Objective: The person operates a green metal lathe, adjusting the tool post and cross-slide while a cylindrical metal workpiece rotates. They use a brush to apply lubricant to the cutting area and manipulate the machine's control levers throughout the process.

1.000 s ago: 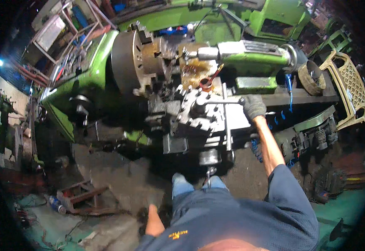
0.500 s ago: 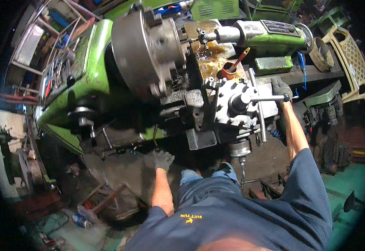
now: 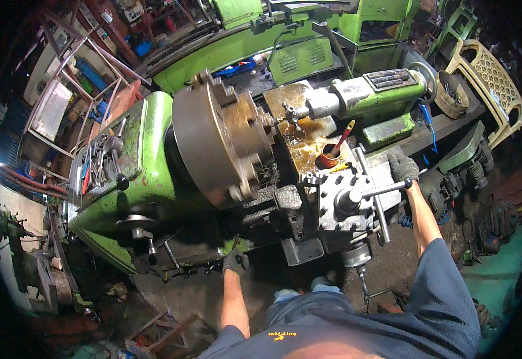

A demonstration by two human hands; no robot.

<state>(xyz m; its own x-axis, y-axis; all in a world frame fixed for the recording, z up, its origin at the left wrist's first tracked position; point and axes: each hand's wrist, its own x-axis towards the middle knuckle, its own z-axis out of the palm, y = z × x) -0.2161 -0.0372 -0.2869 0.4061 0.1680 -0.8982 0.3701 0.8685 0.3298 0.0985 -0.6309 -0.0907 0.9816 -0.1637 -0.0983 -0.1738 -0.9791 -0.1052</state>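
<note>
Wearing a dark glove, my left hand [image 3: 236,261] is low at the lathe's front, its fingers curled around the end of a short lever [image 3: 236,241]. My right hand [image 3: 403,166], also gloved, bends over the outer end of the tool slide, apparently on its crank handle, most of which it hides. Beside that hand is the black knob of the tool post's clamping lever [image 3: 387,189]. The square tool post [image 3: 336,209] carries several bolts. To its left, the large chuck [image 3: 204,143] grips a round metal workpiece [image 3: 249,122], blurred in places.
The green tailstock [image 3: 384,96] lines up with the workpiece. A red pot [image 3: 329,157] with a brush in it stands behind the tool post. Tools lie on the green headstock [image 3: 153,137]. A beige plastic chair [image 3: 489,81] is at the far right.
My view has tilted up, so the lathe sits lower in it. My left hand's spread fingers have closed on the short lever. My right hand stays at the slide's end.
</note>
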